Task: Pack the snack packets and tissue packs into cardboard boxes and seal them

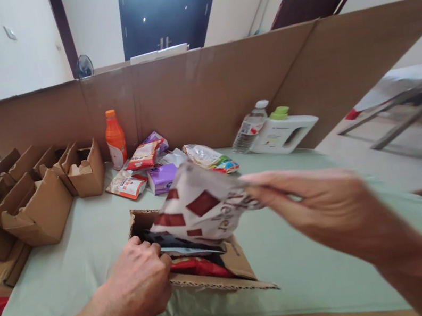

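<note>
My right hand (319,204) pinches a white packet with dark red squares (201,208) and holds it above an open cardboard box (230,271) on the pale green table (81,255). My left hand (140,280) is curled at the box's left edge, its fingers pressed against dark and red packets (196,265) lying inside. What the left fingers grip, if anything, is hidden.
Several folded cardboard boxes (36,203) crowd the left side. An orange bottle (115,139), loose snack packets (148,171), a water bottle (250,127) and a white jug (283,132) stand before a tall cardboard wall (204,94). A metal frame (410,114) is at right.
</note>
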Available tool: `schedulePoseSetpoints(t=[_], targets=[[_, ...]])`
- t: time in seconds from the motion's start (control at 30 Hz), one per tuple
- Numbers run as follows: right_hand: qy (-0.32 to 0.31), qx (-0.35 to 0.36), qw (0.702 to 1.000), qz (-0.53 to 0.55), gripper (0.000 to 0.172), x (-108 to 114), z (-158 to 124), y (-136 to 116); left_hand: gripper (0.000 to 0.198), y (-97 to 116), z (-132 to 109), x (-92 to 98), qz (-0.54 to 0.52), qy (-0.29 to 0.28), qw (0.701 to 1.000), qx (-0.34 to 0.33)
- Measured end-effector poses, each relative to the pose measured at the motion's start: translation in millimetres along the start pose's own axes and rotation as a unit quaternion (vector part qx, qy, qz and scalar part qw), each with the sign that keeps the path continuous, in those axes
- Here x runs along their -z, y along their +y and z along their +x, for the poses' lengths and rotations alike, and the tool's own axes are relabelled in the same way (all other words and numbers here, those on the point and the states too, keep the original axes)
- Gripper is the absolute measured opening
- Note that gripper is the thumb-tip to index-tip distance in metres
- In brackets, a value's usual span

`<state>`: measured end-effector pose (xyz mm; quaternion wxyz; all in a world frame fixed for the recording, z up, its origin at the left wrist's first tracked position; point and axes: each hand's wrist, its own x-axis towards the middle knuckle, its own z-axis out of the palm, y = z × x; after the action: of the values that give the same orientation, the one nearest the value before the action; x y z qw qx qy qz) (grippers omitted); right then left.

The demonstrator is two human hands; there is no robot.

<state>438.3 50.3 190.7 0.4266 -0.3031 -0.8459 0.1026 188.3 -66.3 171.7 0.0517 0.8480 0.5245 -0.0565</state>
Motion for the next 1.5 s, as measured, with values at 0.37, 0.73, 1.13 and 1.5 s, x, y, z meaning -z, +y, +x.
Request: schedulePoseSetpoints(t=[0.37, 0.73, 1.13, 1.5], targets=[[0.048, -0.138, 0.978, 0.152, 0.017, 10, 12, 13, 0.056, -12, -1, 28.6, -0.401, 0.322, 0.838, 0.182], [-0.015, -0.077, 0.973, 0.217, 0.042, 3, 8, 14, 0.040, -11, 30, 37.2, -0.635, 0.315, 0.702, 0.068], [-0.034, 0.005, 0.997, 0.075, 0.019, 31, 10, 10, 0.035, -8, 28, 45.5, -0.466, 0.276, 0.835, 0.097], [-0.200, 0.118, 0.971, -0.060, 0.024, -13, 0, -11, 0.020, 1, 39, 25.6, -0.041, -0.060, 0.997, 0.031]])
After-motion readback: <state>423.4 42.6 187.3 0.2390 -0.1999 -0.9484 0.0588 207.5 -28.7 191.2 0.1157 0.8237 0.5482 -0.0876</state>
